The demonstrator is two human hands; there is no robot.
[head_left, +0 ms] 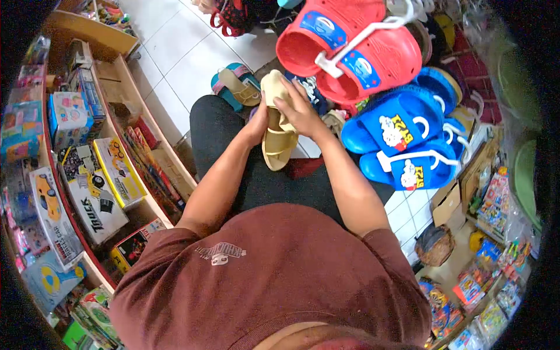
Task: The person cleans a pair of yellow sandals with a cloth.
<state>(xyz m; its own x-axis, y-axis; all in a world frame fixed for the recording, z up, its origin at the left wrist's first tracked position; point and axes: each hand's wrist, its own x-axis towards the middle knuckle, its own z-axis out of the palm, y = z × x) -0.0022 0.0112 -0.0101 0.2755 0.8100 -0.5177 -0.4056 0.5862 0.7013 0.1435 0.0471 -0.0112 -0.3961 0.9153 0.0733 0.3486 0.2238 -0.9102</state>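
Note:
A tan strappy sandal [277, 147] is held over my lap, its sole end towards me. My left hand [256, 125] is closed around its left side. My right hand [302, 111] is closed on a cream cloth-like piece [273, 83] against the sandal's far part; a bit of the same colour shows under the palm. The fingers hide where the two meet. Just beyond my hands, on the floor, lie a teal-edged sandal [228, 79] and another tan sandal [244, 93].
Red clogs [373, 58] and blue slippers [402, 131] hang on white hangers close to my right arm. Shelves with boxed toys [93, 192] stand at my left. Packets [469, 286] and a brown round object [434, 245] are at the lower right. White tiles [192, 64] cover the floor.

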